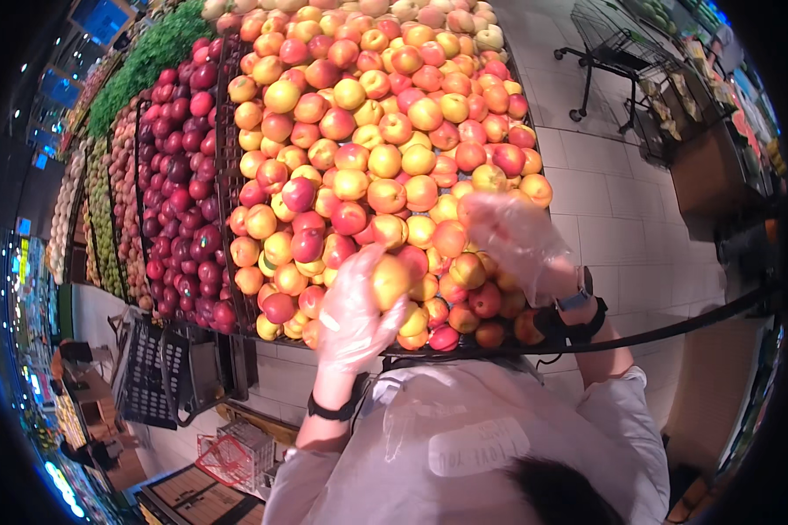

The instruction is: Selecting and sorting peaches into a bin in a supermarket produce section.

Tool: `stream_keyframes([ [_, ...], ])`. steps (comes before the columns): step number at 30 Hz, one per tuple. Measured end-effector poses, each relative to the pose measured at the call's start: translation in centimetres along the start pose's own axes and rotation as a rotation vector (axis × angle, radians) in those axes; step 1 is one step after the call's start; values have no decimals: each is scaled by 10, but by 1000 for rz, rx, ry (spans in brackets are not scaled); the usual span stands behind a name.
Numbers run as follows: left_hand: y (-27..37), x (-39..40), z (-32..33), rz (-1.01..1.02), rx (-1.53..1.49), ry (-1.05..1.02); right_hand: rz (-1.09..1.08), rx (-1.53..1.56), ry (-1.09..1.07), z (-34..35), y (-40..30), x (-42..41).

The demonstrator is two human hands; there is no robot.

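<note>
Before me is a sloping bin of yellow-red nectarines (pixel 351 154). My left hand (pixel 356 315), in a clear plastic glove, is low over the front of the bin, its fingers and thumb around a yellow nectarine (pixel 390 279). My right hand (pixel 509 233), also gloved and slightly blurred, reaches over the bin's right side, above the fruit. Whether it grips any fruit cannot be made out. Both wrists wear dark bands, and the right one also has a watch (pixel 576 292).
Dark red plums (pixel 184 157) fill the bin on the left, beyond a black slatted divider (pixel 228 177). A black rail (pixel 670 331) curves along the front right. A shopping cart (pixel 620 52) stands at the upper right, a dark crate (pixel 150 374) at the lower left.
</note>
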State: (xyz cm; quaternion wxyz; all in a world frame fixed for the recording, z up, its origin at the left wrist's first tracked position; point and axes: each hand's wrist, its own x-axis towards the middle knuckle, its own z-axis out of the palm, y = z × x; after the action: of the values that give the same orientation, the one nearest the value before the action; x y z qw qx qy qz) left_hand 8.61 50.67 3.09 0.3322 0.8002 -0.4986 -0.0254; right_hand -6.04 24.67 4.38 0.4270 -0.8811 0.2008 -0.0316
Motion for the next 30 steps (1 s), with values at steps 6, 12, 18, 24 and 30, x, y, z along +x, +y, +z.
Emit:
stream_keyframes([
  [6,22,46,31,206,15,-46,-8,580,-238,34,-13,15],
  [12,-23,41,12,1,245,151,-32,572,100,25,6,59],
  [18,-119,4,-13,-277,406,123,126,43,161,10,4,85],
  [24,-130,19,-21,-186,460,73,-120,-344,370,14,85,80],
  [30,-143,9,-20,-248,57,186,162,-161,235,-36,88,32],
])
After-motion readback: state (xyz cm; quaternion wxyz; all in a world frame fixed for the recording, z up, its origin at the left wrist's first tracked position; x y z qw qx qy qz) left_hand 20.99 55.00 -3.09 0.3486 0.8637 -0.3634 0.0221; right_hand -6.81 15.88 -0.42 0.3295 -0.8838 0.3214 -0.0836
